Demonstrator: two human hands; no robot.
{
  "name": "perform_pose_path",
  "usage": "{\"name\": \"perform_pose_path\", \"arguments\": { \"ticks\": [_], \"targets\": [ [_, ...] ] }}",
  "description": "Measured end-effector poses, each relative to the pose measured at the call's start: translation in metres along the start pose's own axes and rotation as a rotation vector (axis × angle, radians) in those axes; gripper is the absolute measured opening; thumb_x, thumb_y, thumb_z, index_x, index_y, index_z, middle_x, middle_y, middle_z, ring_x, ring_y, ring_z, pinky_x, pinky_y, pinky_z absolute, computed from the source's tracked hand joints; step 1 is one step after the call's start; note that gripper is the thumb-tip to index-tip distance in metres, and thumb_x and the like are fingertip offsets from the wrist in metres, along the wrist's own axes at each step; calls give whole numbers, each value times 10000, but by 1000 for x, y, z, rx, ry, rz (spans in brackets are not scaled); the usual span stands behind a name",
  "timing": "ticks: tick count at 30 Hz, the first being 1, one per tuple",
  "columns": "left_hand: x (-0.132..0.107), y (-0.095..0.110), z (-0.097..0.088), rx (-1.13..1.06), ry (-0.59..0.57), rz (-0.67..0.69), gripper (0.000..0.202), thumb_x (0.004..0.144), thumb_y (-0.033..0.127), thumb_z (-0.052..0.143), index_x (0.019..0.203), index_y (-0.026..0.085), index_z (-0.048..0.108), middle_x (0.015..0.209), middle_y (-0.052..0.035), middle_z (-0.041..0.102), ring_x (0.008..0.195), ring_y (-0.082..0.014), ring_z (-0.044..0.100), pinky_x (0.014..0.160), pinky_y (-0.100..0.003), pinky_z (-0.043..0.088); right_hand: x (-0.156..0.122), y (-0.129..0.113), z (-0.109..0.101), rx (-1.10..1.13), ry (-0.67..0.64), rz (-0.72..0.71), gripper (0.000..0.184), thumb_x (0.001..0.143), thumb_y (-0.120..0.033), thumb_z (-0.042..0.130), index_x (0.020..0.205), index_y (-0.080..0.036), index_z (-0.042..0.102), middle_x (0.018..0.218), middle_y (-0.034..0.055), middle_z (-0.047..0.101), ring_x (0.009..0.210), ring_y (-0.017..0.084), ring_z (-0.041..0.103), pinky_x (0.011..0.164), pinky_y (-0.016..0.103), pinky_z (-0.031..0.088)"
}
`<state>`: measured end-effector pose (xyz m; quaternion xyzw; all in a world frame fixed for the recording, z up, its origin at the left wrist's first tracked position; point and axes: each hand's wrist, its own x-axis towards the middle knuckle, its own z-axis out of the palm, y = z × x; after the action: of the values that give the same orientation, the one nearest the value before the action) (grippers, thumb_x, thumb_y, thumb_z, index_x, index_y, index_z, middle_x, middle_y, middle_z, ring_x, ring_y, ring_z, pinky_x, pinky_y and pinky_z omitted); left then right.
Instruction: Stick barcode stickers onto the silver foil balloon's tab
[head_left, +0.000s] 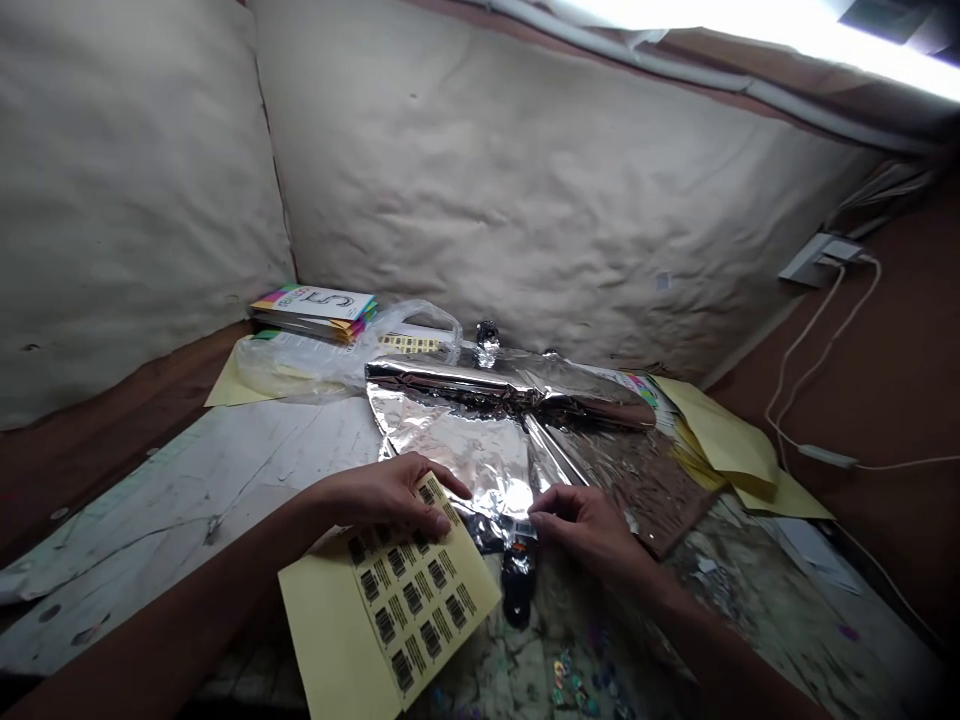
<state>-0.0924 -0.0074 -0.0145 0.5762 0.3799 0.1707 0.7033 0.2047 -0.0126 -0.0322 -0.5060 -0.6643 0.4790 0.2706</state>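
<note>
My left hand [397,492] grips a yellow sheet of barcode stickers [411,598], thumb on top and its other fingers partly hidden under the edge. Printed rows of black barcodes cover its right part; the left part is bare. Thumb and forefinger of my right hand [581,525] are pinched together at the edge of a small barcode sticker [523,530]. That sticker lies on the narrow dark end [517,585] of a flat silver foil piece, which looks like a deflated foil balloon [472,450]. More folded shiny foil [510,385] lies behind it.
Printed packets [315,308] are stacked at the back left beside a clear plastic bag [315,365]. Yellow paper sheets [720,430] and a brown board [645,480] lie to the right. Shiny confetti [570,680] is near the front. White cables [795,340] hang from a wall socket.
</note>
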Motion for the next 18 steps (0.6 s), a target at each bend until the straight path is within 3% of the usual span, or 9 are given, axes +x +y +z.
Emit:
{"name": "perform_pose_path", "arguments": {
  "ticks": [4,8,12,14,18],
  "targets": [
    [4,-7,-4,141,53,-23,683,632,375,815,1254,205,588,1165,-90,657,949,-264,672,781,-311,544,0,4,6,-134,49,-15,135,778,-318,675,785,-188,704,749,24,688,698,184,623,641,281,470],
    [5,-11,-8,153,37,-47,733,644,389,804,1305,201,549,1115,-94,679,933,-271,679,806,-342,541,-5,5,15,-411,162,-151,103,811,-305,635,802,-216,685,769,25,693,683,196,628,639,307,476],
    [5,-14,-10,174,24,-36,758,660,391,795,1339,201,517,1054,-89,701,893,-264,689,799,-345,540,-12,7,11,-691,237,-318,187,841,-276,601,1017,-219,634,861,54,685,665,203,624,601,320,477],
    [5,-15,-11,190,14,-35,767,667,395,789,1352,199,505,1011,-84,711,875,-261,692,787,-342,542,-15,8,3,-791,187,-419,207,878,-223,544,1070,-229,619,984,73,675,748,207,639,639,324,493],
    [5,-12,-11,200,10,-24,745,652,391,798,1324,205,537,1085,-82,693,922,-255,679,789,-311,539,-15,8,-14,-907,-68,-733,337,908,-138,491,1195,-279,594,1237,74,613,1045,234,585,831,375,490]
  ]
}}
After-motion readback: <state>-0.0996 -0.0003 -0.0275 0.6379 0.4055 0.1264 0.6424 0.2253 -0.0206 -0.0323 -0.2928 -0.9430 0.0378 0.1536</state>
